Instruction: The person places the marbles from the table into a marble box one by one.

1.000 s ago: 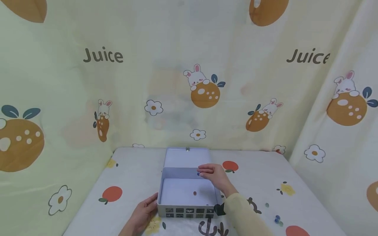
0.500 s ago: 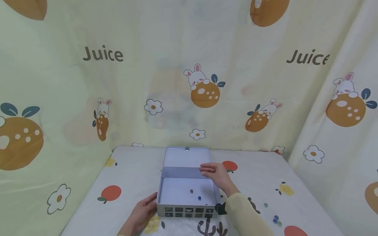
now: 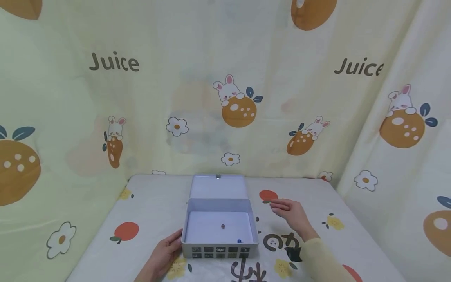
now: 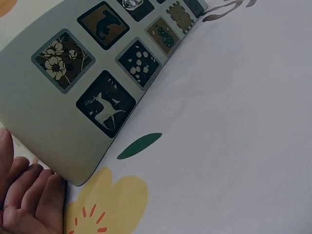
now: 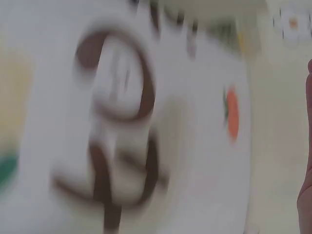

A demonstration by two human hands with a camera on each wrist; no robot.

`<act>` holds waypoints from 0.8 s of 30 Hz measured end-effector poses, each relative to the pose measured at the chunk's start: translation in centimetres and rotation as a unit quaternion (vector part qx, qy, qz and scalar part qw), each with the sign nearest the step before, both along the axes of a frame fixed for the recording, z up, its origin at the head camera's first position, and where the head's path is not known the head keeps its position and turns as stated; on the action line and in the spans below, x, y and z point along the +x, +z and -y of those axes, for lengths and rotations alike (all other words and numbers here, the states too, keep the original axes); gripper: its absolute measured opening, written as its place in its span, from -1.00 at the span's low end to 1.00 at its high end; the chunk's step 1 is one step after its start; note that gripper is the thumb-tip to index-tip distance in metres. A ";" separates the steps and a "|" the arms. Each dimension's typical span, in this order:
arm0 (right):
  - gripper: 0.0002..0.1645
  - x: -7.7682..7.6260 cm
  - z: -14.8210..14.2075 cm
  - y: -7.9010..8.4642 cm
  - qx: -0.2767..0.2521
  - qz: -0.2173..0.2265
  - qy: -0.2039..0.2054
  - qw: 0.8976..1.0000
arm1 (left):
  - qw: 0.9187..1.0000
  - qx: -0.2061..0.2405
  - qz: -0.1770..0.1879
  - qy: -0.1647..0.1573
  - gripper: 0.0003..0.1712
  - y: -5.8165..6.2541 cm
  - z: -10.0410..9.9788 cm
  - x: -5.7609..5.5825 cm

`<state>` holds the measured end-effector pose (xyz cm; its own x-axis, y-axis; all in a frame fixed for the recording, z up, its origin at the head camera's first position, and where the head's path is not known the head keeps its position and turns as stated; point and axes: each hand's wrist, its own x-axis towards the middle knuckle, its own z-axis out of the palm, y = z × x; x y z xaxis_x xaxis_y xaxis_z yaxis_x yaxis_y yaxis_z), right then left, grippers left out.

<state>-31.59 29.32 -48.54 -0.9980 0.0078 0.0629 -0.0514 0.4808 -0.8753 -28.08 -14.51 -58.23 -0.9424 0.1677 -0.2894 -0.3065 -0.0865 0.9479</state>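
A pale metal tin (image 3: 218, 250) stands on the cloth with its hinged lid (image 3: 218, 187) tipped back. On its white floor lie a small brown marble (image 3: 223, 226) and a blue marble (image 3: 239, 241) close to the front wall. My left hand (image 3: 165, 250) rests against the tin's left side; the left wrist view shows its fingers (image 4: 36, 195) at the tin's picture-printed corner. To the right of the tin, my right hand (image 3: 290, 213) is over the cloth with fingers extended and nothing held. Only an edge of that hand shows in the right wrist view.
A white cloth (image 3: 158, 207) printed with fruit, flowers and dark lettering covers the table. Behind it and at both sides hangs a patterned curtain (image 3: 197, 156). The right sleeve (image 3: 325, 258) covers part of the cloth at the front right.
The blue marble has left my right fingers and dropped into the tin, rolling toward the front. My right hand has moved away to the right; the left hand stays at the tin.
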 end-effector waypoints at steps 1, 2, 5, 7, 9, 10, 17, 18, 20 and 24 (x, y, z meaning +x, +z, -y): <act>-0.49 0.4 -1.5 -0.1 0.003 0.008 -0.010 1.000 | 1.000 -0.002 -0.002 0.000 -0.30 0.1 0.0 0.0; -0.47 0.9 -3.0 -0.2 0.006 0.015 -0.018 1.000 | 1.000 -0.005 -0.002 0.001 -0.30 0.1 0.0 -0.1; -0.41 2.2 -7.4 -0.4 0.020 0.028 -0.040 0.999 | 1.000 -0.011 -0.007 0.002 -0.31 0.3 0.1 -0.1; -0.37 3.0 -9.8 -0.5 0.030 0.039 -0.055 0.997 | 1.000 -0.013 -0.009 0.004 -0.32 0.3 0.2 -0.1; -0.34 3.8 -11.8 -0.5 0.038 0.048 -0.064 0.996 | 1.000 -0.014 -0.011 0.006 -0.32 0.3 0.3 -0.1; -0.32 4.1 -12.5 -0.5 0.040 0.053 -0.067 0.996 | 1.000 -0.016 -0.012 0.007 -0.32 0.3 0.3 -0.1; -0.39 4.6 -14.5 -3.1 0.053 0.060 -0.071 0.994 | 1.000 -0.022 0.009 0.010 -0.32 0.5 0.0 0.0; -0.42 4.6 -14.4 -3.7 0.060 0.062 -0.075 0.993 | 1.000 -0.019 0.012 0.009 -0.32 0.5 0.0 0.0; -0.49 4.3 -13.9 -4.8 0.081 0.067 -0.081 0.991 | 1.000 -0.015 0.014 0.007 -0.31 0.4 0.1 0.1; -0.58 4.1 -13.1 -6.3 0.111 0.087 -0.083 0.987 | 1.000 -0.008 0.018 0.005 -0.31 0.4 0.3 -0.1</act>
